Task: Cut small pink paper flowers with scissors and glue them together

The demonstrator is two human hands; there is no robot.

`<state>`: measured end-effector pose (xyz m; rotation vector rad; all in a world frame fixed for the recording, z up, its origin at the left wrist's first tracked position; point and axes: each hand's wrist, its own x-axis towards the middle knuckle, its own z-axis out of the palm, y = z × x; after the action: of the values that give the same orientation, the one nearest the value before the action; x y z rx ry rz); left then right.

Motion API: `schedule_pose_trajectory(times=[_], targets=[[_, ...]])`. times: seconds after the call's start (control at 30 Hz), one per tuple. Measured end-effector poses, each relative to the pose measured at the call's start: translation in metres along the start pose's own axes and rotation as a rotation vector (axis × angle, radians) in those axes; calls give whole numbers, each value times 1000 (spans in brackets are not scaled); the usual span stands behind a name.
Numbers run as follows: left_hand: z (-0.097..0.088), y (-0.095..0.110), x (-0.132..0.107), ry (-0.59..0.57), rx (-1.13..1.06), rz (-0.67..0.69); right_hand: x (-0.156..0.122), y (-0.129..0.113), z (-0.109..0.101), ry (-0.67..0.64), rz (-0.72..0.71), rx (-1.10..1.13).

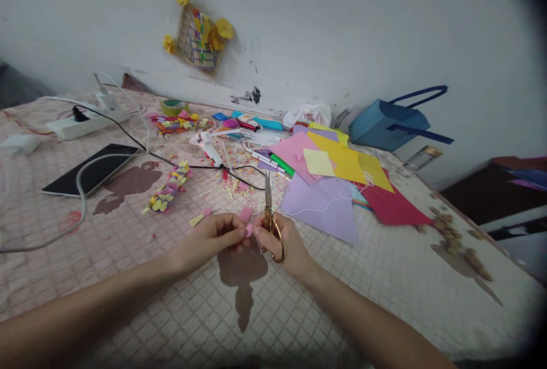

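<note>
Between my two hands is a small pink paper piece [249, 229]. My left hand [224, 232] pinches it between thumb and fingers. Gold-handled scissors [269, 215] sit in my right hand [284, 244], blades pointing up and away. The right fingertips also touch the pink paper's edge. Just beyond my hands lie a pink paper scrap [245, 213] and a pale yellow strip [197, 220]. A strand of paper flowers [168, 189] in yellow, pink and purple rests to the left.
A white glue gun [210, 148] stands among paper scraps, its black cord crossing the table. Coloured paper sheets [325, 204] spread at right, near a blue bag [388, 124] and a glass jar [422, 157]. A power strip [88, 123] and black tablet [89, 169] lie left.
</note>
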<state>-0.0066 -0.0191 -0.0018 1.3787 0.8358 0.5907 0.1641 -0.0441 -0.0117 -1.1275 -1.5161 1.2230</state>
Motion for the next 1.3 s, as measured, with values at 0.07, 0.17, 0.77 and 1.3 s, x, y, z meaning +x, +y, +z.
schedule_pose_trajectory(times=[0.07, 0.17, 0.77, 1.3], targets=[[0, 1, 0, 15, -20, -11, 1, 0, -2, -6, -4, -42], [1, 3, -1, 26, -26, -24, 6, -2, -12, 43, -27, -247], [-1, -1, 1, 36, 50, -2, 21, -5, -151, 186, 7, -969], [-6, -8, 6, 22, 77, 25, -4, 15, -190, -89, 168, -876]])
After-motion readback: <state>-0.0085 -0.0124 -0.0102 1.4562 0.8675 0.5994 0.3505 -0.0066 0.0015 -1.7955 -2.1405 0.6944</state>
